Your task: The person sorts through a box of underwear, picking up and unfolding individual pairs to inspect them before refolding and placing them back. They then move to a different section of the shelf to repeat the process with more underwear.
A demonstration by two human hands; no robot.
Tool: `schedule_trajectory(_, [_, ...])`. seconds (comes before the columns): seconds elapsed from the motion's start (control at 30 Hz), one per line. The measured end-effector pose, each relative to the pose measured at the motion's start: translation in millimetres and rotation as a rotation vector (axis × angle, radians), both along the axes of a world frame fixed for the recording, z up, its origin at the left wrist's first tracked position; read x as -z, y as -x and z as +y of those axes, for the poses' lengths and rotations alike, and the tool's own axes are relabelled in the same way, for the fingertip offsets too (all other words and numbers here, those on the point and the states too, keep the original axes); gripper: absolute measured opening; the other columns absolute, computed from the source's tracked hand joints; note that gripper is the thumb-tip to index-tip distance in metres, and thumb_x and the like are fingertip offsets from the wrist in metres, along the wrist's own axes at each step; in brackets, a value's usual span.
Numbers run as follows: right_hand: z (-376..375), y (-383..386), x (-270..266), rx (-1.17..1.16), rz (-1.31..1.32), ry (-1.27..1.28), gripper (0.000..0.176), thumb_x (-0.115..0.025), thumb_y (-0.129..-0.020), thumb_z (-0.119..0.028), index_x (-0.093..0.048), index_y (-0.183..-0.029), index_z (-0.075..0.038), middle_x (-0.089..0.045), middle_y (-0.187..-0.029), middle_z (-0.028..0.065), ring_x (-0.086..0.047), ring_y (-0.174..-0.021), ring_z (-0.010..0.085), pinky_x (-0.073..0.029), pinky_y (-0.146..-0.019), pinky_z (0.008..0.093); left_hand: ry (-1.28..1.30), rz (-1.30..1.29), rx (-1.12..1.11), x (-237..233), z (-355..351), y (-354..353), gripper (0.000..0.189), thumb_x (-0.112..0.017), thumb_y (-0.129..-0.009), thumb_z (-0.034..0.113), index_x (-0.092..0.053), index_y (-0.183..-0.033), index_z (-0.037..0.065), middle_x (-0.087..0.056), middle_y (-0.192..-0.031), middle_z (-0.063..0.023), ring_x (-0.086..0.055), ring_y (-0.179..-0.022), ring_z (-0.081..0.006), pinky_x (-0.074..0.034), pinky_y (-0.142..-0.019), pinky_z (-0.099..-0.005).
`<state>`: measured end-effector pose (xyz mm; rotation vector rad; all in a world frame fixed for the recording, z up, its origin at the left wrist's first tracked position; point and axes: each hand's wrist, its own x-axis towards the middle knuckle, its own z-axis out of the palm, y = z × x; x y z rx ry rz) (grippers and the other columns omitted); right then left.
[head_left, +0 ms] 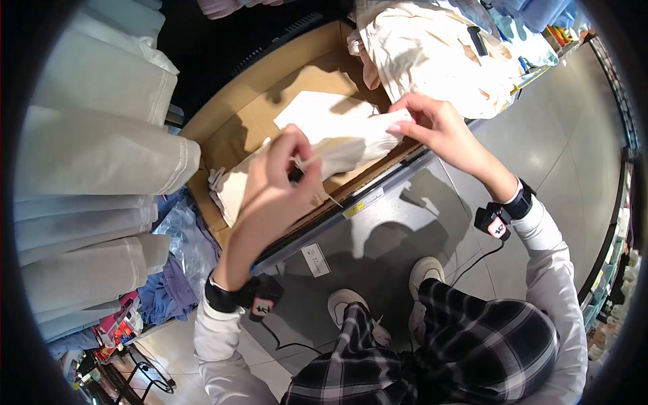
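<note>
Over a cardboard box, a bright white piece of cloth [358, 150], probably a garment, is stretched between my two hands. My right hand [435, 128] pinches its right end between thumb and fingers. At the other end my left hand [283, 169], slightly blurred, has thumb and fingertips closed on the cloth's edge. A thin strand hangs below the cloth near the box's front edge. More pale folded cloth [229, 192] lies in the box's left end, partly behind my left hand. Glare hides the fabric's details.
The open cardboard box [253, 84] rests on a shelf with label strips [364, 202] along its front. A cream cloth heap [432, 54] lies at the back right. White garments [101, 148] hang at the left, above purple-blue packed clothes [172, 287]. Tiled floor lies below.
</note>
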<state>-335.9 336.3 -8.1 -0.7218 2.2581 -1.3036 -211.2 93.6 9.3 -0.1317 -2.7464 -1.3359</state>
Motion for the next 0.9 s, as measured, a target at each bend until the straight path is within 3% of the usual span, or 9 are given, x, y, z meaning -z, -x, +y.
schedule_trajectory(0.07, [-12, 12, -1, -0.036, 0.162, -0.064, 0.021, -0.064, -0.091, -0.015, -0.058, -0.102, 0.002, -0.062, -0.087, 0.001, -0.057, -0.083, 0.0072, -0.047, -0.075, 0.0247, -0.369, -0.157, -0.123, 9, -11, 15, 0.013, -0.06, -0.084, 0.002, -0.047, -0.089, 0.004, -0.054, -0.082, -0.0033, -0.053, -0.075, -0.0138, -0.042, -0.067, -0.0258])
schedule_trajectory(0.2, [-49, 47, 40, -0.008, 0.131, 0.13, 0.035, -0.061, -0.09, -0.026, -0.055, -0.115, -0.001, -0.063, -0.089, 0.0166, -0.062, -0.083, 0.0281, -0.047, -0.074, 0.0379, -0.746, -0.194, -0.173, 46, -34, 50, 0.013, -0.061, -0.084, 0.004, -0.049, -0.089, 0.004, -0.053, -0.081, -0.0006, -0.051, -0.08, -0.0081, -0.042, -0.07, -0.0241])
schedule_trajectory(0.33, [-96, 72, 58, -0.102, 0.302, -0.377, 0.026, -0.054, -0.095, -0.024, -0.054, -0.105, 0.0, -0.064, -0.089, 0.0161, -0.062, -0.087, 0.024, -0.047, -0.078, 0.0341, -0.504, -0.224, -0.321, 92, -59, 92, 0.02, -0.062, -0.08, 0.01, -0.053, -0.096, 0.002, -0.055, -0.082, -0.0022, -0.052, -0.077, -0.0096, -0.043, -0.07, -0.0237])
schedule_trajectory(0.5, [-121, 120, 115, -0.142, 0.223, -0.379, 0.03, -0.058, -0.092, -0.023, -0.055, -0.1, 0.005, -0.065, -0.085, 0.0216, -0.065, -0.083, 0.0336, -0.048, -0.075, 0.0385, -0.194, -0.305, -0.324, 140, -84, 123, 0.038, -0.067, -0.073, 0.02, -0.056, -0.102, -0.002, -0.057, -0.087, -0.0127, -0.058, -0.086, -0.0269, -0.046, -0.082, -0.0366])
schedule_trajectory(0.6, [-120, 113, 102, -0.144, 0.4, -0.437, 0.027, -0.063, -0.087, -0.021, -0.054, -0.095, 0.003, -0.065, -0.083, 0.0209, -0.063, -0.082, 0.0371, -0.049, -0.075, 0.0424, 0.394, -0.117, -0.421, 109, -68, 111, 0.036, -0.067, -0.075, 0.02, -0.056, -0.102, 0.0, -0.056, -0.1, -0.0169, -0.054, -0.099, -0.0293, -0.043, -0.089, -0.0369])
schedule_trajectory(0.63, [-118, 100, 85, -0.108, 0.499, -0.514, 0.026, -0.065, -0.085, -0.019, -0.054, -0.095, 0.001, -0.065, -0.085, 0.0193, -0.063, -0.084, 0.0361, -0.049, -0.076, 0.0429, 0.639, 0.342, -0.383, 110, -69, 103, 0.034, -0.071, -0.077, 0.023, -0.057, -0.1, 0.003, -0.056, -0.088, -0.0136, -0.056, -0.088, -0.0303, -0.046, -0.077, -0.0402])
schedule_trajectory(0.73, [-85, 68, 50, -0.119, 0.811, -0.242, 0.032, -0.07, -0.078, -0.016, -0.052, -0.1, -0.002, -0.062, -0.092, 0.0157, -0.062, -0.088, 0.0338, -0.049, -0.078, 0.0419, 0.529, 0.234, -0.175, 56, -34, 71, 0.035, -0.073, -0.074, 0.023, -0.055, -0.098, 0.005, -0.054, -0.092, -0.0129, -0.053, -0.097, -0.0282, -0.046, -0.078, -0.0407])
schedule_trajectory(0.8, [-68, 54, 27, -0.747, 0.742, -0.422, 0.041, -0.074, -0.07, -0.013, -0.051, -0.102, -0.003, -0.059, -0.096, 0.0133, -0.06, -0.095, 0.0316, -0.049, -0.08, 0.0398, 0.731, -0.326, 0.18, 39, -8, 54, 0.033, -0.072, -0.072, 0.017, -0.054, -0.095, 0.004, -0.053, -0.095, -0.013, -0.054, -0.099, -0.0272, -0.047, -0.078, -0.0411])
schedule_trajectory(0.9, [-60, 45, 43, -0.8, 0.614, -0.533, 0.044, -0.076, -0.063, -0.007, -0.051, -0.099, -0.002, -0.058, -0.093, 0.0133, -0.058, -0.097, 0.0323, -0.049, -0.077, 0.0397, 0.733, 0.013, 0.19, 70, -8, 39, 0.027, -0.07, -0.07, 0.013, -0.053, -0.089, 0.003, -0.056, -0.092, -0.012, -0.057, -0.096, -0.0283, -0.048, -0.079, -0.0402])
